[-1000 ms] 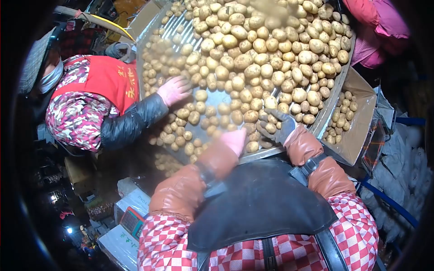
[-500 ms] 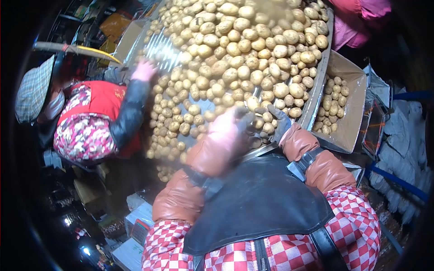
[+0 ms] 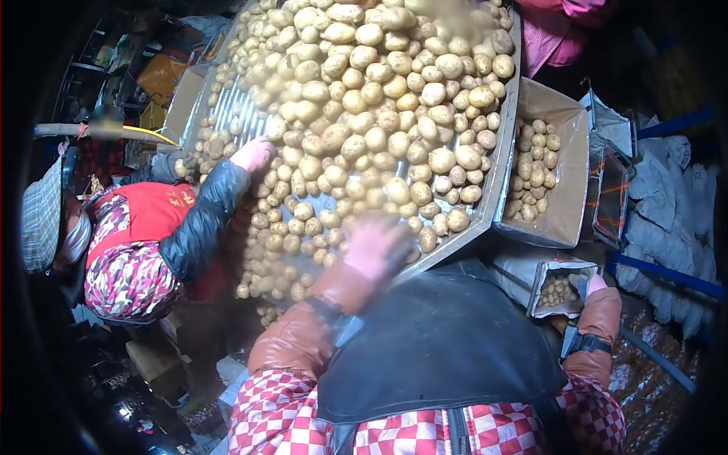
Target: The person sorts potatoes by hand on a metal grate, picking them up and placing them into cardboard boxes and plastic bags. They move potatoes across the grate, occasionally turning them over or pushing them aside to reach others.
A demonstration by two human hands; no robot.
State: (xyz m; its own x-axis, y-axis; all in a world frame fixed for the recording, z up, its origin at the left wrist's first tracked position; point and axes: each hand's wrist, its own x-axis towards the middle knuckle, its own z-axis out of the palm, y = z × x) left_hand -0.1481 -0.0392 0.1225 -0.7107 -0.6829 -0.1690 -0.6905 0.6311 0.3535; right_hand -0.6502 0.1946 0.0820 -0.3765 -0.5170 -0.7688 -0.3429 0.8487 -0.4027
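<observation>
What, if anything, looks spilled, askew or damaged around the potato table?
Nothing clearly stands out. The round yellow-brown potatoes lie heaped on the grey metal-rimmed table, and others sit inside the open brown cardboard box. Blur hides detail around the pink-gloved left hand.

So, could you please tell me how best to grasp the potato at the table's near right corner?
I'd probably pinch the potato around its rounded sides from above, coming from the right: the rim is bare on that side, while other potatoes lie to its left.

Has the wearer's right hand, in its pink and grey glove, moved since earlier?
Yes: the right hand has gone right, off the grey metal tray, to the open white rectangular container.
</observation>
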